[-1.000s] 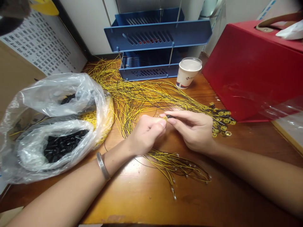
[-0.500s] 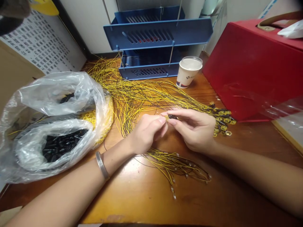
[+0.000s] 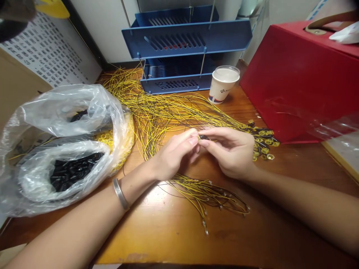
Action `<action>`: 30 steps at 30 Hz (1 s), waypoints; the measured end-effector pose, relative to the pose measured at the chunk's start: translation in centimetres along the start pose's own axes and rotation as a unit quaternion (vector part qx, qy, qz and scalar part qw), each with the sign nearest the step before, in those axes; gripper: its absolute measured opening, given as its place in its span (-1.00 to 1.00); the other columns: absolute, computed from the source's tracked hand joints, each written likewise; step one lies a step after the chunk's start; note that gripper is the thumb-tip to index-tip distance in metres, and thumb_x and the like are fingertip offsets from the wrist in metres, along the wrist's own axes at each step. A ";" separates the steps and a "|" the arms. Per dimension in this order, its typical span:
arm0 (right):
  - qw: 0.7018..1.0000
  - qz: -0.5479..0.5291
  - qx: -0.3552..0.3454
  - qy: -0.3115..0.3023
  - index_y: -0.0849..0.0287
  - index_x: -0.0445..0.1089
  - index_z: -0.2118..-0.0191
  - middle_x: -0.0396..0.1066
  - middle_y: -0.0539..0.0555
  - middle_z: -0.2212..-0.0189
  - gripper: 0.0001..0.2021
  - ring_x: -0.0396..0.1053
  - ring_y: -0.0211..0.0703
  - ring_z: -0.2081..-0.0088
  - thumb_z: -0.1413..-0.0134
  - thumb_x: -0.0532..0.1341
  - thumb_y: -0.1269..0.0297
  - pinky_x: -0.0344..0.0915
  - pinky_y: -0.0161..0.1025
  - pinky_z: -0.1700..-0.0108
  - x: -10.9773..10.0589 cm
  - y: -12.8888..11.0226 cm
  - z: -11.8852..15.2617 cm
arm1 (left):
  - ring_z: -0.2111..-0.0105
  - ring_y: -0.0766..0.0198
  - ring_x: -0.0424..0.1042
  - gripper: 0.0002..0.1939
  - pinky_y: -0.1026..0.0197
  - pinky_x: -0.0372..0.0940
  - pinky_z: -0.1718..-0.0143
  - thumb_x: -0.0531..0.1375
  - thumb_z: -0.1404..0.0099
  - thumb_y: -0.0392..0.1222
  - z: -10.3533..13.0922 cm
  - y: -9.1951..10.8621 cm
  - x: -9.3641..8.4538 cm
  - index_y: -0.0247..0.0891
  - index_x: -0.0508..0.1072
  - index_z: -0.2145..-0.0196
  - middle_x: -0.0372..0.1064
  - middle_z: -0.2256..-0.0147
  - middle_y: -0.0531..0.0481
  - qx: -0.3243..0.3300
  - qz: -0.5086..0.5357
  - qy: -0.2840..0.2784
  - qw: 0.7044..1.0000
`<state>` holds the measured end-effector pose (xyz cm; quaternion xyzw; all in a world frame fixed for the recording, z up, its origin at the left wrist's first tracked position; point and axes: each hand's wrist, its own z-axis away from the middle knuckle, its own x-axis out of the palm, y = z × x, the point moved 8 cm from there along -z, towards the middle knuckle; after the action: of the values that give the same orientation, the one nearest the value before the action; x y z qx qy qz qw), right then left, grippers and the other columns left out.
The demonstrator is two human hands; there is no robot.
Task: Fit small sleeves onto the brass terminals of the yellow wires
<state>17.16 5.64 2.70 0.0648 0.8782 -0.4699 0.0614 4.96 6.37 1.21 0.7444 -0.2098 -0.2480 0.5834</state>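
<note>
My right hand (image 3: pixel 232 149) pinches a small black plastic sleeve (image 3: pixel 203 137) between thumb and fingers. Facing it, my left hand (image 3: pixel 178 151) is closed, its fingertips meeting the sleeve's left end, where a bit of yellow shows; what exactly it grips is mostly hidden. Behind both hands runs a long bundle of yellow and black wires (image 3: pixel 174 108). At its right end lie several black sleeves with yellow hexagonal caps (image 3: pixel 263 144). Below my hands, a smaller bunch of wires (image 3: pixel 196 186) with small clear tips lies on the wooden table (image 3: pixel 168 239).
At left stands a clear plastic bag (image 3: pixel 17 149) holding black sleeves (image 3: pixel 73 170) and yellow caps (image 3: pixel 105 140). A blue tiered tray (image 3: pixel 185 41) and a paper cup (image 3: pixel 224 86) stand at the back. A red box (image 3: pixel 303 86) borders the right side.
My left hand's fingers have shifted and straightened slightly against the sleeve's left end. My right hand keeps its pinch on the black sleeve in nearly the same place.
</note>
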 end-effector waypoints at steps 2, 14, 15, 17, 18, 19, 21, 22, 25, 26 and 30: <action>1.000 -0.014 0.013 -0.003 0.09 0.61 0.22 0.62 0.05 0.37 -0.83 0.53 -0.22 0.44 -0.01 0.40 0.37 0.52 -0.33 0.43 0.1 0.2 -0.1 | 0.42 0.35 0.23 -0.63 0.20 0.16 0.27 -0.06 -0.52 -0.01 0.1 -0.1 0.1 -0.27 0.24 0.39 0.23 0.46 0.07 0.002 0.007 -0.002 1.000; 1.000 -0.007 0.011 -0.020 0.06 0.63 0.20 0.63 0.05 0.30 -0.79 0.59 -0.15 0.27 0.01 0.41 0.41 0.57 -0.28 0.23 0.2 0.0 -0.4 | 0.45 0.36 0.22 -0.65 0.21 0.15 0.34 -0.02 -0.51 -0.02 0.4 0.1 -0.2 -0.28 0.26 0.37 0.23 0.46 0.07 0.036 0.000 0.016 0.999; 1.000 -0.013 0.007 -0.022 0.05 0.63 0.20 0.63 0.04 0.29 -0.79 0.59 -0.16 0.27 0.00 0.40 0.43 0.57 -0.28 0.20 0.3 -0.1 -0.4 | 0.45 0.36 0.22 -0.65 0.22 0.15 0.33 -0.02 -0.51 -0.02 0.4 0.2 -0.2 -0.28 0.26 0.37 0.23 0.46 0.07 0.038 -0.001 0.017 0.999; 0.999 -0.037 0.003 -0.025 0.04 0.62 0.20 0.63 0.02 0.26 -0.78 0.59 -0.19 0.27 -0.02 0.38 0.46 0.57 -0.30 0.18 0.4 -0.3 -0.5 | 0.45 0.36 0.21 -0.63 0.22 0.16 0.33 -0.03 -0.51 -0.01 0.4 0.3 -0.3 -0.28 0.24 0.39 0.22 0.47 0.07 0.038 -0.002 0.020 0.999; 0.998 -0.051 0.004 -0.027 0.04 0.62 0.20 0.63 0.02 0.26 -0.78 0.59 -0.20 0.27 -0.02 0.37 0.46 0.56 -0.30 0.17 0.5 -0.2 -0.6 | 0.45 0.36 0.21 -0.63 0.22 0.16 0.33 -0.03 -0.51 -0.01 0.4 0.3 -0.3 -0.28 0.24 0.40 0.21 0.47 0.07 0.038 -0.003 0.021 0.999; 0.998 -0.063 0.007 -0.029 0.04 0.62 0.20 0.63 0.01 0.25 -0.78 0.60 -0.21 0.27 -0.03 0.36 0.47 0.56 -0.30 0.16 0.6 -0.2 -0.6 | 0.46 0.36 0.21 -0.62 0.22 0.15 0.33 -0.03 -0.51 0.00 0.4 0.3 -0.3 -0.28 0.23 0.40 0.21 0.47 0.07 0.036 -0.007 0.023 0.999; 0.996 -0.078 0.017 -0.032 0.04 0.62 0.20 0.63 0.01 0.25 -0.79 0.59 -0.21 0.28 -0.03 0.36 0.46 0.56 -0.30 0.17 0.7 0.0 -0.6 | 0.45 0.35 0.21 -0.62 0.21 0.15 0.35 -0.02 -0.51 0.01 0.4 0.2 -0.4 -0.28 0.24 0.40 0.21 0.46 0.06 0.031 -0.017 0.025 0.999; 0.996 -0.080 0.021 -0.034 0.04 0.62 0.20 0.63 0.02 0.25 -0.79 0.59 -0.22 0.30 -0.03 0.37 0.44 0.56 -0.30 0.19 0.7 0.2 -0.6 | 0.45 0.35 0.21 -0.63 0.21 0.15 0.35 -0.02 -0.50 0.02 0.5 0.2 -0.4 -0.27 0.24 0.39 0.21 0.46 0.06 0.029 -0.024 0.028 0.999; 0.997 -0.058 0.035 -0.037 0.06 0.62 0.20 0.63 0.03 0.30 -0.83 0.55 -0.22 0.37 -0.04 0.38 0.38 0.54 -0.30 0.31 0.7 0.6 -0.5 | 0.46 0.33 0.20 -0.63 0.21 0.14 0.37 -0.01 -0.49 0.04 0.6 0.1 -0.5 -0.27 0.24 0.38 0.20 0.46 0.06 0.024 -0.036 0.031 0.999; 0.997 -0.047 0.039 -0.036 0.07 0.62 0.21 0.62 0.03 0.32 -0.84 0.54 -0.22 0.38 -0.04 0.38 0.37 0.53 -0.30 0.34 0.7 0.6 -0.4 | 0.46 0.33 0.20 -0.63 0.21 0.14 0.38 -0.01 -0.48 0.05 0.6 0.0 -0.5 -0.26 0.24 0.38 0.20 0.47 0.06 0.023 -0.038 0.031 0.999; 0.999 -0.010 0.037 -0.036 0.08 0.62 0.22 0.59 0.03 0.39 -0.85 0.53 -0.18 0.35 -0.04 0.38 0.35 0.51 -0.29 0.36 0.5 0.6 -0.3 | 0.47 0.32 0.20 -0.63 0.21 0.14 0.39 -0.02 -0.48 0.05 0.6 0.1 -0.6 -0.26 0.23 0.38 0.20 0.48 0.07 0.023 -0.049 0.029 0.998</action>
<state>16.75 6.31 2.27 0.0416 0.8578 -0.5049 0.0862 4.16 6.24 1.30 0.7741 -0.1614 -0.2496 0.5589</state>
